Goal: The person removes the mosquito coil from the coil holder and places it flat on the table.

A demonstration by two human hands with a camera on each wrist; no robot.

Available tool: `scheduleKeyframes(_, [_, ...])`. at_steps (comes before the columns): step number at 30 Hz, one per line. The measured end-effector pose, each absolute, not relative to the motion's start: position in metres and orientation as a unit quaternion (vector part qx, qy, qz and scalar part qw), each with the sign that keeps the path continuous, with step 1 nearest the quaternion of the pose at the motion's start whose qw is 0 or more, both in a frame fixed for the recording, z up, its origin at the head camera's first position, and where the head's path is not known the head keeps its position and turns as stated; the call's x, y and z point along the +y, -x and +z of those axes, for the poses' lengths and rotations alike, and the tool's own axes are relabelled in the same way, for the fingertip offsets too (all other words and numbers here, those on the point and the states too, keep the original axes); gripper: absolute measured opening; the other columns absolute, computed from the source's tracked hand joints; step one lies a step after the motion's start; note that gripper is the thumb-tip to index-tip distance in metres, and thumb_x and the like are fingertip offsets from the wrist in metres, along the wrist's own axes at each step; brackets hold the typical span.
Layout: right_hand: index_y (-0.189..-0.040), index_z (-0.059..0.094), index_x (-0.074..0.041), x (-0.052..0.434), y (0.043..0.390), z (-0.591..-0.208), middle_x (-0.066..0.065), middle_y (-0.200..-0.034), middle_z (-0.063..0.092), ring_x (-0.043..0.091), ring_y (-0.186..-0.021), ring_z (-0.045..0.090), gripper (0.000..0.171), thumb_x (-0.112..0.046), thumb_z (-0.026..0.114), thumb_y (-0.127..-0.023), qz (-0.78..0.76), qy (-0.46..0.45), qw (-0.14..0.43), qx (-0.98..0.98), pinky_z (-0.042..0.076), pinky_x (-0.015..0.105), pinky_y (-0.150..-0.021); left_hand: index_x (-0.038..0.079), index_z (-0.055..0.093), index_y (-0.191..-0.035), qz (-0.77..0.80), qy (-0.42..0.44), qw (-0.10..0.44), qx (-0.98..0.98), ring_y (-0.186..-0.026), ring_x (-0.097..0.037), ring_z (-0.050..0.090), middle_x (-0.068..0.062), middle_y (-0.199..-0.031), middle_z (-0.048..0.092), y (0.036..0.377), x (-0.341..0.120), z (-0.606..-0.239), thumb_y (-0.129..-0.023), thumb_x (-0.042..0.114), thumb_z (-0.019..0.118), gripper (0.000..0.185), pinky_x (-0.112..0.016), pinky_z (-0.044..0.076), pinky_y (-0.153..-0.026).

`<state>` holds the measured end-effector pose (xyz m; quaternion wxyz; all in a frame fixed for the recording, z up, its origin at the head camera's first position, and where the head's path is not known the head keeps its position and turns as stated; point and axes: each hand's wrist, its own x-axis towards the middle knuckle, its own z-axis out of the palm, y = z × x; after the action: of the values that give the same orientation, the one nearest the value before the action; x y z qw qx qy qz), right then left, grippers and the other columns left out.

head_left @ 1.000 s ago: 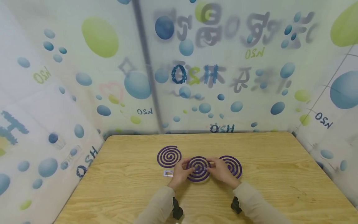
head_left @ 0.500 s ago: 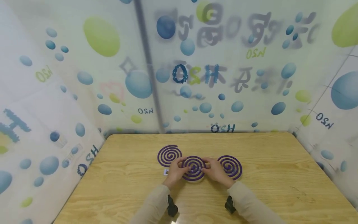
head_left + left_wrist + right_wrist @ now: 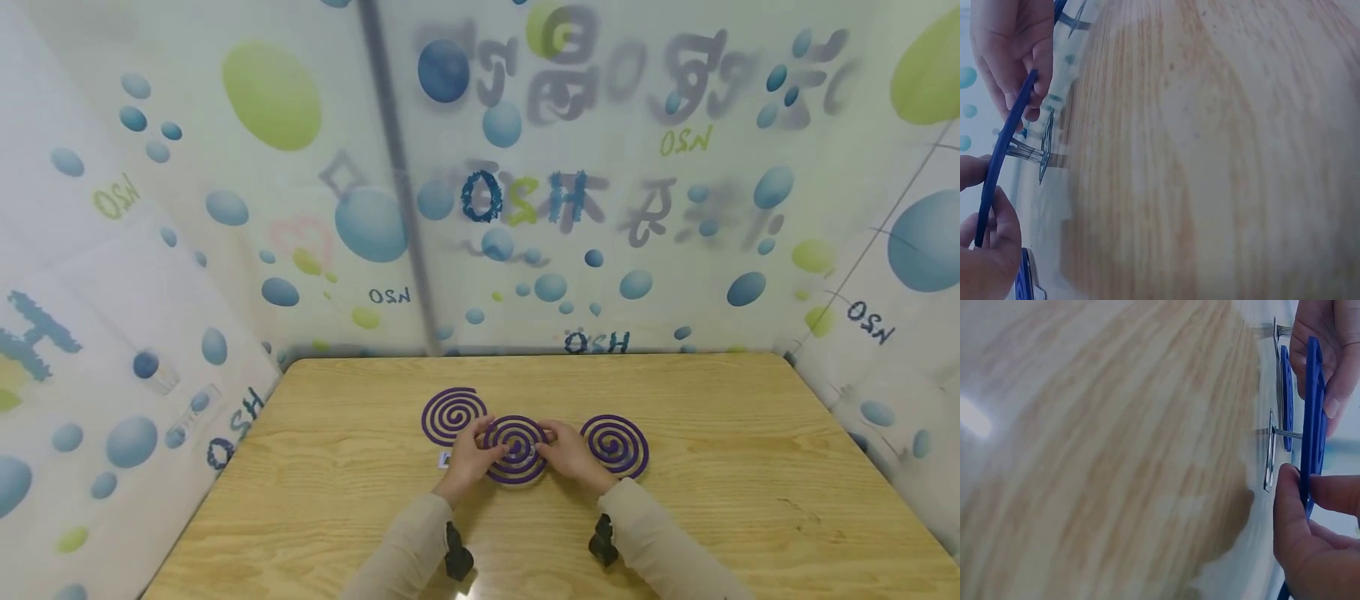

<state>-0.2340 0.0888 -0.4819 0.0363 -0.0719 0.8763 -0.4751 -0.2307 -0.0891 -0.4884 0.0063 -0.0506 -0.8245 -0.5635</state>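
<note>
Both hands and the coil they carry have drifted a little toward the person's left and slightly farther from the body since a second ago, so the held coil now sits closer to the left-hand coil than it did. That middle mosquito coil [image 3: 515, 448], a purple spiral disc, is pinched at opposite edges: the left hand [image 3: 467, 457] grips its left rim with thumb and fingers curled on it, and the right hand [image 3: 567, 455] does the same on its right rim. Each grip is therefore closed on the coil, one either side, with the disc spanning the gap between them. Both wrist views show the coil edge-on [image 3: 1314, 419] and raised off the bench [image 3: 720, 492], with a small metal stand [image 3: 1270, 450] below it, its thin prong pointing up toward the coil. In the head view the stand [image 3: 444, 460] peeks out just beside the left hand, so the left hand is the nearer one to it. Two more coils lie flat on the bench: one [image 3: 452, 414] just behind the left hand, another [image 3: 615, 446] just beside the right hand.
</note>
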Motion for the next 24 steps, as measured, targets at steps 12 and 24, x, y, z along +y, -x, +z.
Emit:
scheduleKeyframes(12, [-0.116,0.050,0.011,0.0879,0.2344,-0.4821,0.017,-0.091,0.063,0.025,-0.081,0.061,0.037,0.000,0.060,-0.081,-0.484,0.064,0.038,0.872,0.052,0.032,-0.070,-0.006,0.048,-0.121,-0.567,0.046,0.010,-0.822,-0.090,-0.031,0.057,-0.021,-0.105,0.056,0.2311,-0.0883,-0.4891,-0.073,0.001,0.070,0.053,-0.034,0.052,-0.077])
scheduleKeyframes(24, [-0.116,0.051,0.009,0.0912,0.2322,-0.4776,0.017,-0.094,0.062,0.023,-0.077,0.062,0.037,0.001,0.059,-0.082,-0.512,0.053,0.036,0.857,0.053,0.029,-0.064,-0.005,0.048,-0.121,-0.577,0.035,0.000,-0.816,-0.092,-0.030,0.057,-0.019,-0.105,0.056,0.2318,-0.0881,-0.4898,-0.072,0.003,0.071,0.054,-0.035,0.050,-0.080])
